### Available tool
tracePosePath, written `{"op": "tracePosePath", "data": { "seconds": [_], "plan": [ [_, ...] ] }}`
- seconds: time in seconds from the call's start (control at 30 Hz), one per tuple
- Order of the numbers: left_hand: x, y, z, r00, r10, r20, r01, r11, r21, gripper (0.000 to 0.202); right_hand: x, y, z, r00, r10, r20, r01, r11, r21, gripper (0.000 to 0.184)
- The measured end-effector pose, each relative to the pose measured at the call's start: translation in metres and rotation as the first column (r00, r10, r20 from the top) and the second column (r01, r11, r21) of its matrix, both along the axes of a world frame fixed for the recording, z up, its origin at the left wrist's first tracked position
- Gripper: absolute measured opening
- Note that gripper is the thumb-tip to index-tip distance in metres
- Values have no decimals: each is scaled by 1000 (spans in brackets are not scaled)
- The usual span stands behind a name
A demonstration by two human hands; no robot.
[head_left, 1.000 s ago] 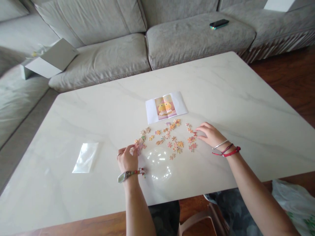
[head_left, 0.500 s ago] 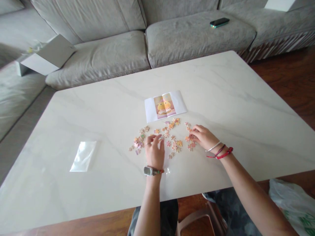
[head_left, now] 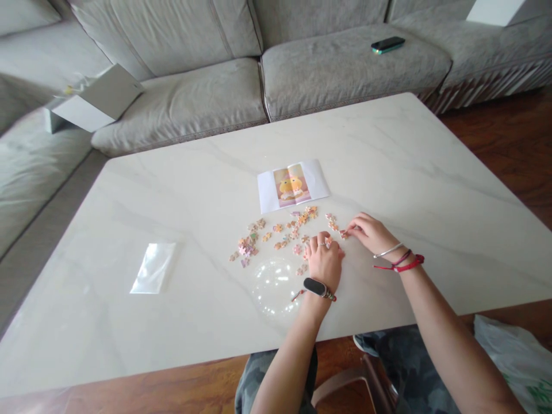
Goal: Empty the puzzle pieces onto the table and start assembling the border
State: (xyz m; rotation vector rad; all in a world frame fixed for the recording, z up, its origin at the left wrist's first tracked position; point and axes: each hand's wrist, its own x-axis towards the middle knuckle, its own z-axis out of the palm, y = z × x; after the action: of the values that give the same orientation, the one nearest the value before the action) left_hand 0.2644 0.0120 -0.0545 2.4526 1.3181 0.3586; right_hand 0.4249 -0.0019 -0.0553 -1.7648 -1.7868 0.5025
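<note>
Fingertips together, my right hand [head_left: 371, 233] pinches a small pinkish, knobbed jigsaw piece [head_left: 344, 234] on the white, grey-veined tabletop [head_left: 194, 190]; my left hand [head_left: 324, 261] bends among pastel neighbouring pieces [head_left: 297, 249], its grip hidden. I'd judge each light, thin, stiff, best taken by opposite edges.

Puzzle pieces [head_left: 246, 248] show pink and orange (the table [head_left: 194, 322], grey-veined white).

Puzzle pieces [head_left: 294, 233] partly hidden
</note>
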Motion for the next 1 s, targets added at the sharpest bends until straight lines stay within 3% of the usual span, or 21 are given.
{"op": "tracePosePath", "data": {
  "seconds": [0.17,0.27,0.33,0.43,0.5,0.63,0.73,0.8,0.87,0.93,1.0],
  "plan": [
    [1,-1,2,999,-26,-41,24,998,-52,14,8,-6,9,991,-28,-128,11,991,-132,13],
    [1,-1,4,996,-82,-39,78,992,-101,8,6,-8,15,982,-42,-186,4,981,-196,13],
    [2,-1,6,997,-72,29,75,988,-138,5,4,-9,19,970,-47,-237,-8,974,-228,14],
    [-2,3,8,958,26,286,62,954,-293,10,-2,-10,26,944,14,-330,-109,957,-271,16],
    [-8,6,8,884,96,457,145,874,-463,14,-8,-10,29,940,53,-337,-155,946,-286,16],
    [-20,8,8,766,248,593,335,633,-698,16,-23,-7,31,954,84,-287,-173,937,-302,14],
    [-26,8,10,727,374,576,324,553,-767,16,-28,-3,28,956,113,-271,-200,927,-317,14],
    [-30,11,11,721,409,559,291,554,-780,14,-26,-1,23,962,122,-243,-192,938,-288,14],
    [-37,17,11,711,421,563,268,578,-771,12,-20,1,16,987,72,-146,-102,973,-209,16],
    [-49,28,9,696,440,567,206,635,-745,11,-12,2,6,1000,2,-14,-3,992,-127,19],
    [-63,38,7,679,490,546,74,695,-715,12,-7,2,-4,998,7,60,0,993,-118,14]
  ]
}}
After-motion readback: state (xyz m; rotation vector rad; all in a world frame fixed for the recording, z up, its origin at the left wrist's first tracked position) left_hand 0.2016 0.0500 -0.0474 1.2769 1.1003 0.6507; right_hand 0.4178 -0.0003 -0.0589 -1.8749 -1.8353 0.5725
